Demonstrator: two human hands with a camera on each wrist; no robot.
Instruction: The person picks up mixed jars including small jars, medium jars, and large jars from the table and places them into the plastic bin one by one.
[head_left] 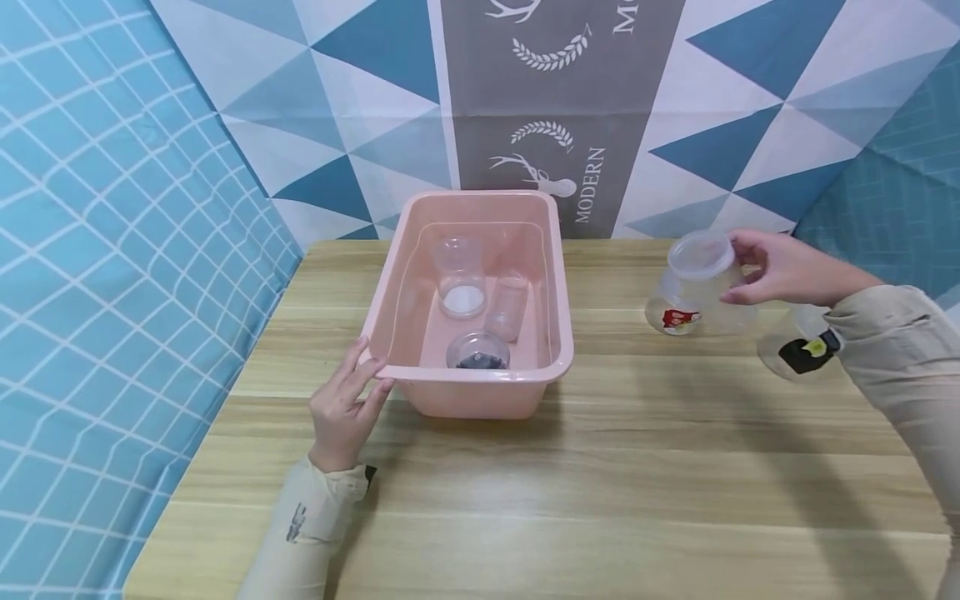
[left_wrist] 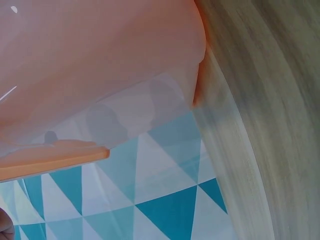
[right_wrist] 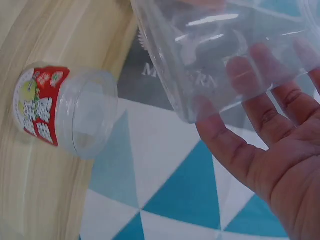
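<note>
In the head view my right hand point(head_left: 780, 267) holds a clear plastic jar point(head_left: 701, 258) by its side, over the right part of the table. The right wrist view shows fingers point(right_wrist: 262, 120) and thumb around the jar's clear wall. Close to it stands another clear jar with a red label point(right_wrist: 42, 107). My left hand point(head_left: 348, 408) grips the near left corner of a pink plastic basin point(head_left: 480, 396), fingertips over the rim and thumb against the outside. Inside lie a clear jar with a white end point(head_left: 462, 300), a clear cylindrical container point(head_left: 508, 307) and a clear container with dark contents or label point(head_left: 480, 354).
Another clear jar with a black label point(head_left: 801, 356) stands at the right, partly covered by my right sleeve. Behind the wooden table point(head_left: 600, 500) hangs a patterned cloth point(head_left: 390, 100), and a blue checked cloth point(head_left: 112, 250) borders the left side.
</note>
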